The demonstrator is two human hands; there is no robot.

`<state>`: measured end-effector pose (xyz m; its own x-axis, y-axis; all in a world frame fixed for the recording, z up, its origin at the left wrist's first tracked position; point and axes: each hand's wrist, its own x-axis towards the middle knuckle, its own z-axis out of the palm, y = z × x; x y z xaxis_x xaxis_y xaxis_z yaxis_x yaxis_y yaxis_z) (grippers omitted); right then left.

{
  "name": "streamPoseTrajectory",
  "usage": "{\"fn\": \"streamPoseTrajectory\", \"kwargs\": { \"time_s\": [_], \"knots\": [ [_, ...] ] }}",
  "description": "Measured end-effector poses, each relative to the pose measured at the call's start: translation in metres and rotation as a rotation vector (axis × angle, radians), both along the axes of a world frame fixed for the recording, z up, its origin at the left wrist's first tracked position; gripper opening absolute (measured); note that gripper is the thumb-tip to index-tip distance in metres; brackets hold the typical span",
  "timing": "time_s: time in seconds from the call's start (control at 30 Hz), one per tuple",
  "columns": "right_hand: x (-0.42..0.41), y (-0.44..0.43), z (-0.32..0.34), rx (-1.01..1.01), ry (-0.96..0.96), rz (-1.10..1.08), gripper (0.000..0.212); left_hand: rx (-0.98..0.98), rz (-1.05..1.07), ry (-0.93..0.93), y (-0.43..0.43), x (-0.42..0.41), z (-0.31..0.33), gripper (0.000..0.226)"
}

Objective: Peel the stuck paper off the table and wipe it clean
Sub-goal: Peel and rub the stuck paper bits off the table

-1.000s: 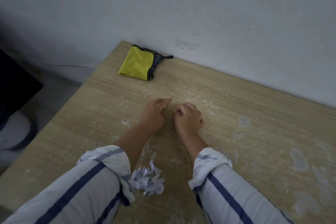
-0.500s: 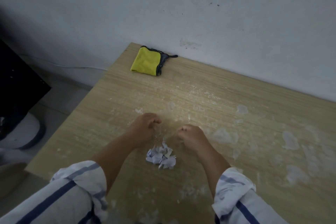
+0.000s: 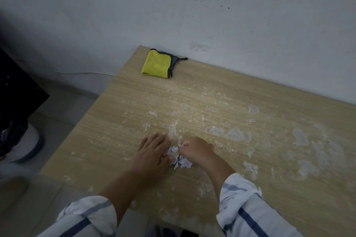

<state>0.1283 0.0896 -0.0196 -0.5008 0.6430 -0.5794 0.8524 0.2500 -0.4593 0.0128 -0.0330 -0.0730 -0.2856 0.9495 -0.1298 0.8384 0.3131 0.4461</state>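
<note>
Spreading across most of the view: a pale wood-grain surface (image 3: 231,90), pushed against a scuffed white wall (image 3: 192,5), blotched with whitish stuck-paper residue (image 3: 237,133) from the middle out to the right side. Off to the left, grey floor (image 3: 63,113) with a dark object (image 3: 17,90) at the frame edge. Reaching in from the bottom edge, two forearms in rolled white sleeves (image 3: 242,208) with blue stripes. Lying folded at the far left corner of the surface, close to the wall, a yellow cloth (image 3: 157,64) with dark trim, well apart from both hands. Resting palm-down near the front middle, the left hand (image 3: 152,153), fingers (image 3: 156,138) released and stretched flat, inner edge touching a small heap of crumpled paper scraps (image 3: 180,158). Just beside it, the right hand (image 3: 198,151), fingers clenched into a loose fist on the top of the same heap, apparently pinching a scrap, though the exact grasp is hidden. Heap sitting between the two hands, on the surface.
</note>
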Motion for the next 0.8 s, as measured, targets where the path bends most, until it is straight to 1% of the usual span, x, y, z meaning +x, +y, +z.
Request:
{"fn": "streamPoseTrajectory", "kwargs": {
  "time_s": [0.1,0.13,0.17,0.23,0.27,0.3,0.37,0.4,0.43,0.57,0.63,0.7,0.8],
  "knots": [
    [0.001,-0.005,0.000,0.032,-0.013,0.030,0.034,-0.018,-0.019,0.068,0.000,0.001,-0.003,0.067],
    [0.000,-0.007,0.000,0.087,-0.046,0.071,0.032,-0.031,-0.025,0.089,0.001,0.001,-0.004,0.066],
    [0.000,-0.009,-0.001,0.163,-0.086,0.115,0.030,-0.042,-0.029,0.102,0.001,0.001,-0.004,0.068],
    [-0.002,-0.013,-0.003,0.289,-0.143,0.162,0.029,-0.041,-0.034,0.112,0.001,0.003,-0.002,0.079],
    [-0.004,-0.015,-0.005,0.319,-0.161,0.164,0.028,-0.040,-0.035,0.115,0.001,0.004,0.000,0.081],
    [-0.005,-0.016,-0.005,0.336,-0.175,0.163,0.026,-0.043,-0.034,0.117,0.001,0.005,0.001,0.078],
    [-0.008,-0.016,-0.005,0.356,-0.205,0.179,0.015,-0.054,-0.039,0.122,0.001,0.005,0.002,0.065],
    [-0.009,-0.017,-0.005,0.358,-0.221,0.189,0.013,-0.056,-0.051,0.131,0.001,0.005,0.001,0.060],
    [-0.009,-0.017,-0.006,0.358,-0.228,0.194,0.014,-0.060,-0.064,0.139,0.001,0.005,0.001,0.058],
    [-0.008,-0.017,-0.004,0.384,-0.205,0.128,0.021,-0.075,-0.088,0.162,0.002,0.003,-0.001,0.057],
    [-0.006,-0.017,-0.002,0.390,-0.189,0.107,0.019,-0.061,-0.081,0.163,0.002,0.004,-0.001,0.055],
    [-0.004,-0.017,-0.002,0.353,-0.155,0.088,0.013,-0.077,-0.081,0.171,0.002,0.004,-0.002,0.054],
    [-0.002,-0.015,-0.005,0.236,-0.124,0.046,0.020,-0.080,-0.082,0.175,0.002,0.004,-0.004,0.054]
  ]
}}
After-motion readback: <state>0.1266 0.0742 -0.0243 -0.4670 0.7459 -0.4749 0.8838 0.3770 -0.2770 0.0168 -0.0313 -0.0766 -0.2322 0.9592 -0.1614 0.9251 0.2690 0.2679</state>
